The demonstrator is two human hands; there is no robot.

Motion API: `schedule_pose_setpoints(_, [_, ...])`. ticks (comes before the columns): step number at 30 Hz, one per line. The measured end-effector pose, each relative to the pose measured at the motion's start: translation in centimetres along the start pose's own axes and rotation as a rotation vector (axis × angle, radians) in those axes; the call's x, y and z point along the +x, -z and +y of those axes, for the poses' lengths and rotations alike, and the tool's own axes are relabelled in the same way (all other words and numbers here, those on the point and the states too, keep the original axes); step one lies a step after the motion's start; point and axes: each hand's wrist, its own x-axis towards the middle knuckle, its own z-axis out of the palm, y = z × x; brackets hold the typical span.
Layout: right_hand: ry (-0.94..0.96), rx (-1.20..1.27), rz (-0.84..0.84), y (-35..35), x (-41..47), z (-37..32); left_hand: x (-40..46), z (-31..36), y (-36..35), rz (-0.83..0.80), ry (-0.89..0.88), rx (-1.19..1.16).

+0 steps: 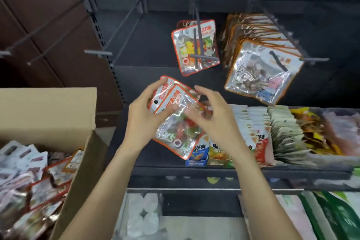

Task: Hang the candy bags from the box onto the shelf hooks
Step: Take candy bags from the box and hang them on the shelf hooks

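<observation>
Before a dark shop shelf fitted with wire hooks, a person holds two clear, red-edged plastic candy bags (176, 117) at chest height, one overlapping the other. Both bags lie tilted, their long axis running from the printed white headers at upper left down to the clear bottoms at lower right. A round hang hole (155, 101) shows in the header of the underlying bag, close to the left hand's thumb.

At the header end, the left hand (145, 115) grips the pair, thumb on the front and fingers curled behind the top edge. On the transparent lower part rests the right hand (210, 115), fingers spread and bent over the plastic; motion blur hides whether it pinches the front bag or only touches it.

Straight above the bags hangs a black wire hook (197, 39) carrying a small group of matching red-edged bags (195, 46). By the look of it, this is the nearest peg for the held pair, whose header end points up and left of it, so the bags would need to be turned upright and lifted before the hole can meet the hook's tip. To its right, a fuller hook holds a thick row of orange-edged clear bags (261, 64).

At lower left stands an open brown cardboard box (58, 111), with many more packets (29, 177) heaped inside. Below the hands, a shelf tray holds rows of upright snack pouches (253, 134).
</observation>
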Motion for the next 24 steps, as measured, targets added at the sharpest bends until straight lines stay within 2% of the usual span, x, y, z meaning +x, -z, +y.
schedule_pose_setpoints(2, [-0.030, -0.002, 0.010, 0.8, -1.5, 0.1, -1.1, 0.9, -0.9, 0.010, 0.002, -0.040])
schedule_pose_setpoints(5, [-0.106, 0.139, 0.031, 2.3, -2.8, 0.2, -2.5, 1.9, -1.9, -0.002, 0.008, -0.096])
schedule_pose_setpoints(10, [-0.116, 0.207, -0.010, 4.3, -4.5, 1.3, -3.9, 3.0, -1.6, -0.112, 0.015, -0.263])
schedule_pose_setpoints(15, [-0.023, 0.164, 0.110, 5.7, -5.8, 1.6, -3.1, 4.8, 0.0, -0.041, -0.095, -0.088])
schedule_pose_setpoints(17, [-0.026, 0.227, 0.152, 6.1, -5.8, 1.7, -2.5, 5.4, 0.6, -0.082, -0.183, 0.028])
schedule_pose_setpoints(21, [0.001, 0.241, 0.128, 5.9, -5.1, 0.9, -0.8, 6.9, 0.4, -0.217, -0.428, 0.123])
schedule_pose_setpoints(24, [0.002, 0.313, 0.134, 5.4, -4.4, 0.2, 0.9, 7.4, -0.3, -0.210, -0.438, 0.123])
